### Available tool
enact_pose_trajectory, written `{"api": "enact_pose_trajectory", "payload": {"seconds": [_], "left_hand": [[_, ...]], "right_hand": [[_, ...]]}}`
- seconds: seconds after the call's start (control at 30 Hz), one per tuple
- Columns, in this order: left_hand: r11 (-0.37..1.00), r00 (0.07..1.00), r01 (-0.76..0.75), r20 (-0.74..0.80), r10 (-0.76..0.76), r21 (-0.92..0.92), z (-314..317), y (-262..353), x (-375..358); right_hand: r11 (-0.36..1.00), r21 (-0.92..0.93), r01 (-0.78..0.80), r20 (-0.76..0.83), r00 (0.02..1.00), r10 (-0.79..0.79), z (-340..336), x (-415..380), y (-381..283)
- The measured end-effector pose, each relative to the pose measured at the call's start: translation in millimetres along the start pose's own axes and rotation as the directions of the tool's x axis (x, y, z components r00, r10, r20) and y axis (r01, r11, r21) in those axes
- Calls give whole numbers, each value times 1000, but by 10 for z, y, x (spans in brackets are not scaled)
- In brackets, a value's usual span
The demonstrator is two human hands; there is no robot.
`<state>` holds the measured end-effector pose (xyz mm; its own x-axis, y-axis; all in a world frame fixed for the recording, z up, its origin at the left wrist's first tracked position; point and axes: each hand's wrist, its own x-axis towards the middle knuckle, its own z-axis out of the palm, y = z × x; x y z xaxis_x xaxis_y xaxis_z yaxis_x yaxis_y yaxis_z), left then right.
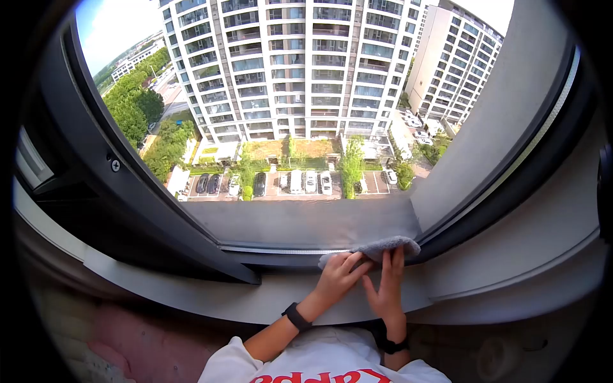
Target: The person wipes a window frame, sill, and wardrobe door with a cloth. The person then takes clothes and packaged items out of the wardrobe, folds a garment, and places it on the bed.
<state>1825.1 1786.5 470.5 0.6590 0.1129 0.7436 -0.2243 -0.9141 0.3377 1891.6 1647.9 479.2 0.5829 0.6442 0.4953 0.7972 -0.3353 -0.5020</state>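
- A white shirt (pixel 313 357) lay nearest the camera, its lower part cut off by the picture's edge.
- The grey cloth (pixel 386 247) sat bunched on the window frame's bottom rail (pixel 287 260), near the right-hand corner.
- The right hand (pixel 387 295) had its fingers straight and close together on the cloth, thumb spread wide.
- The left hand (pixel 338 281) curled its fingers at the cloth; whether they pinched or merely pressed, I could not tell.
- Good wiping probably called for even pressure, a flatter cloth and fingertips worked into the corner.
- The cloth's underside was hidden; a pink item (pixel 140 341) was too dim to identify.
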Motion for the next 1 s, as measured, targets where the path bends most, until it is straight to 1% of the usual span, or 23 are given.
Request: {"api": "enact_pose_trajectory", "payload": {"seconds": [0.03, 0.1, 0.23, 0.37, 0.4, 0.5, 0.53, 0.57, 0.63, 0.67, 0.77, 0.8, 0.9, 1.0], "left_hand": [[999, 1000, 29, 7, -29, -33, -38, 43, 47], [985, 987, 154, 45, -151, -74, -122, 133, 48], [913, 917, 393, 115, -382, -105, -120, 371, 54], [852, 851, 516, 171, -497, -86, -139, 502, -190], [840, 841, 533, 169, -513, -104, -187, 521, -268], [756, 749, 651, 226, -623, -74, -381, 475, -557], [702, 697, 704, 290, -656, -102, -459, 460, -591], [651, 638, 753, 357, -682, -102, -549, 469, -594], [539, 505, 839, 487, -713, -81, -738, 479, -564], [639, 567, 768, 493, -660, -27, -779, 438, -675], [686, 596, 727, 487, -638, 10, -875, 504, -754], [692, 575, 719, 510, -640, 57, -871, 520, -826], [708, 592, 697, 468, -656, 111, -891, 591, -851], [676, 588, 734, 433, -683, 68, -1032, 562, -960]], "right_hand": [[1000, -17, 12, 14, 1000, -11, -20, 1, 32], [999, -26, 28, 48, 999, -26, 0, -29, 23], [999, -26, 42, 148, 988, -38, -124, -57, 86], [992, -21, 126, 286, 951, -115, -149, -73, 82], [994, 0, 111, 307, 946, -106, -120, -82, 12], [981, 13, 191, 392, 902, -181, 45, -136, -256], [980, 43, 195, 410, 891, -195, 78, -165, -308], [969, 61, 240, 482, 843, -239, 161, -230, -286], [966, 213, 145, 570, 785, -243, 332, -350, -270], [966, 227, 126, 576, 782, -238, 349, -393, -271], [961, 258, 102, 582, 778, -238, 364, -365, -331], [962, 253, 102, 583, 778, -236, 365, -360, -337], [959, 261, 113, 599, 760, -252, 389, -360, -353], [944, 289, 161, 611, 728, -312, 489, -325, -379]]}}
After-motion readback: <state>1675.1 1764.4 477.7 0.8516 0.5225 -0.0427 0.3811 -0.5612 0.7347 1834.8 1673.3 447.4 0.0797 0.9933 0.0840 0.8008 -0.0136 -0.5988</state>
